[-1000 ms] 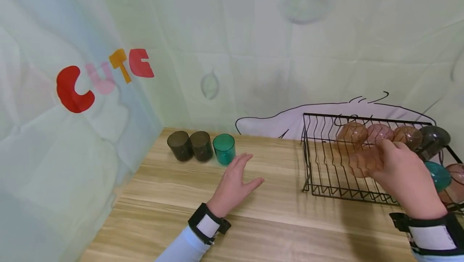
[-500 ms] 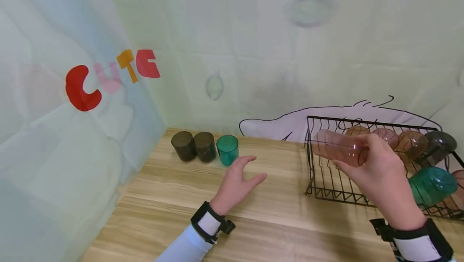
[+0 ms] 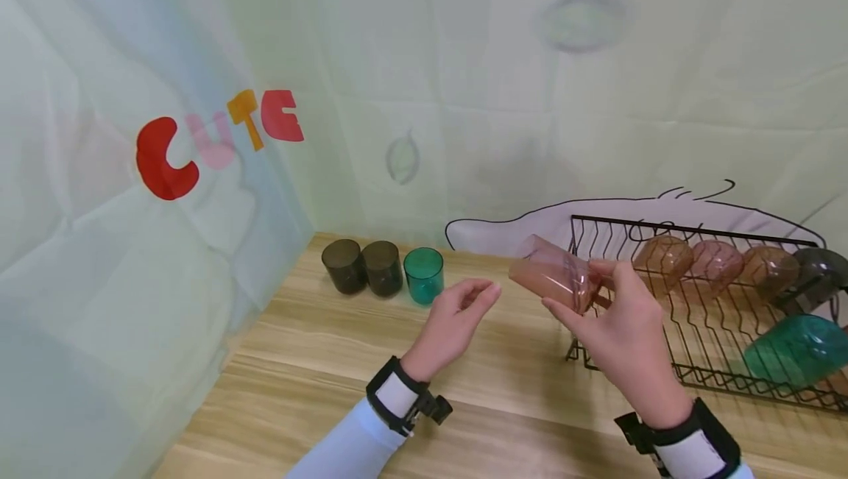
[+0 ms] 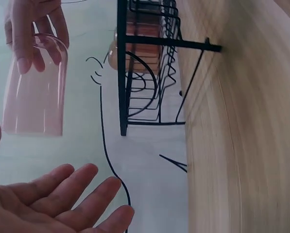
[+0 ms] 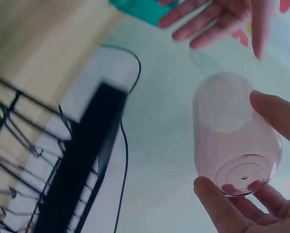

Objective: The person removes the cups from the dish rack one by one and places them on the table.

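My right hand point(image 3: 626, 328) grips a clear pink glass point(image 3: 550, 273) near its base, thumb on one side and fingers on the other. The glass is tilted, its mouth towards the left, in the air just left of the black wire rack point(image 3: 709, 317). My left hand point(image 3: 453, 324) hovers over the table, fingers relaxed and nothing held. In the left wrist view its palm and spread fingers point(image 4: 86, 199) lie apart from the glass. Close behind that hand a teal glass point(image 3: 424, 277) stands upright beside two dark grey glasses point(image 3: 382, 269) point(image 3: 344, 267).
In the rack several glasses lean upside down: an amber one point(image 3: 665, 258), a pink one point(image 3: 717, 262), a brownish one point(image 3: 768, 269) and a dark grey one point(image 3: 821, 273) along the back, with a teal glass point(image 3: 798, 350) in front. A printed cloth point(image 3: 464, 96) hangs behind the wooden table point(image 3: 305, 391).
My right hand has lifted the pink glass out of the rack and carried it left towards my left hand. The left hand's fingers and thumb have drawn closer together.
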The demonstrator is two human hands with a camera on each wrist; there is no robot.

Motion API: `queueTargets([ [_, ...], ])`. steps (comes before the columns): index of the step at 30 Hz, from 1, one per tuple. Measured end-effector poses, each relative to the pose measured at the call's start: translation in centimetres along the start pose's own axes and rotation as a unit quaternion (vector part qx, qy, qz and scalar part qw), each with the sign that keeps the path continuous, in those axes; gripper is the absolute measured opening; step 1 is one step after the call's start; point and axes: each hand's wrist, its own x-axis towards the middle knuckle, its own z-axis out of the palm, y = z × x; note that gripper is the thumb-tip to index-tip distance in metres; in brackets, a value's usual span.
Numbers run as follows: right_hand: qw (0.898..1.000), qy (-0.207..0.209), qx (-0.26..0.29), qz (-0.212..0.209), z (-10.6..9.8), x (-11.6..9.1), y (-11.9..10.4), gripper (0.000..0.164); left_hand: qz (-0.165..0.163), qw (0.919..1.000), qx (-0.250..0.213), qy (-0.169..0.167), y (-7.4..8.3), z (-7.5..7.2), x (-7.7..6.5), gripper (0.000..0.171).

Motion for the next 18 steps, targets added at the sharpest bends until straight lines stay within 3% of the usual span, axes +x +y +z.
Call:
queueTargets([
  [9, 0.999, -0.005, 0.038, -0.021, 1.9, -0.8, -0.8, 0.072, -0.023, 0.9944, -0.086, -0.056, 0.5, 0.5, 0.5, 0.051],
  [18, 0.999, -0.013, 0.033, -0.025, 2.5, -1.0, -0.9, 0.074, -0.032, 0.9877, -0.144, -0.051, 0.7, 0.8, 0.9, 0.049],
])
